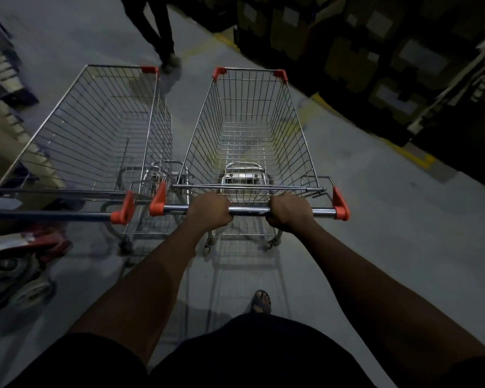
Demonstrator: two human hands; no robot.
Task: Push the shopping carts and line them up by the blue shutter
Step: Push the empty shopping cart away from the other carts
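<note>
Two empty wire shopping carts with orange corner caps stand side by side on the grey floor. My left hand (211, 210) and my right hand (287, 211) both grip the chrome handle bar (249, 210) of the right cart (249, 130). The left cart (101, 127) stands close beside it, its handle (53, 215) running off the left edge with no hand on it. No blue shutter is in view.
A person's legs (163, 32) walk ahead just beyond the left cart. Stacked cardboard boxes (375, 51) on dark racks line the right side behind a yellow floor line (409, 155). A red pallet jack base (25, 247) sits at the left. My sandalled foot (261, 301) shows below the cart.
</note>
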